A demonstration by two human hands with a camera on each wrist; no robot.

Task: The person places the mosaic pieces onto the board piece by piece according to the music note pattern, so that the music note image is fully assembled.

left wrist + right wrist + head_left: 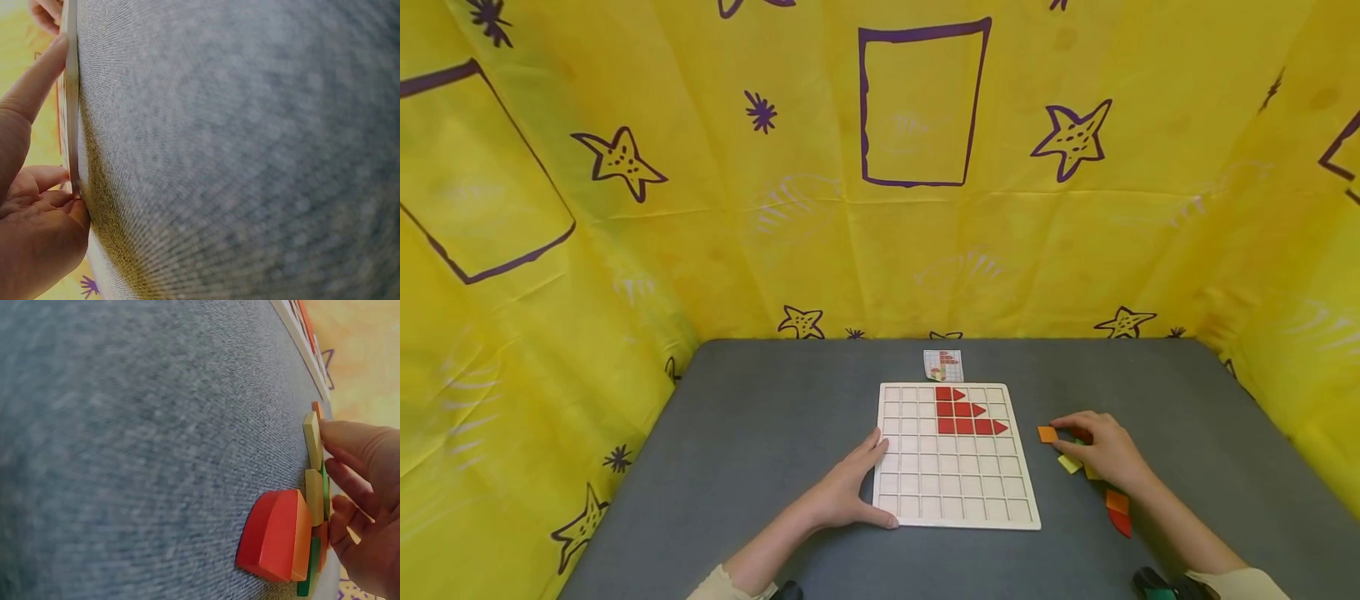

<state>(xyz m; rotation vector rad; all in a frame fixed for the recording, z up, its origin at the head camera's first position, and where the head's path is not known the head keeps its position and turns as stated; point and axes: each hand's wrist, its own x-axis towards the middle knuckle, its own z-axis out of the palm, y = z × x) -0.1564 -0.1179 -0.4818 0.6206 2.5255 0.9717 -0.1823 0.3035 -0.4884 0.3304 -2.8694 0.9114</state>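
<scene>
A white gridded board lies on the table, with red square and triangle tiles set in three rows at its upper part. My left hand rests at the board's lower left corner, fingers along the left edge and thumb at the front edge. To the right of the board, my right hand pinches an orange square tile between thumb and forefinger. Beneath that hand is a loose group of tiles, among them a yellow tile and a green tile, partly hidden by the fingers.
A small printed card with a coloured pattern lies just behind the board. Near my right forearm are another orange tile and a red curved-edge tile. A yellow patterned cloth encloses the grey table at the back and sides.
</scene>
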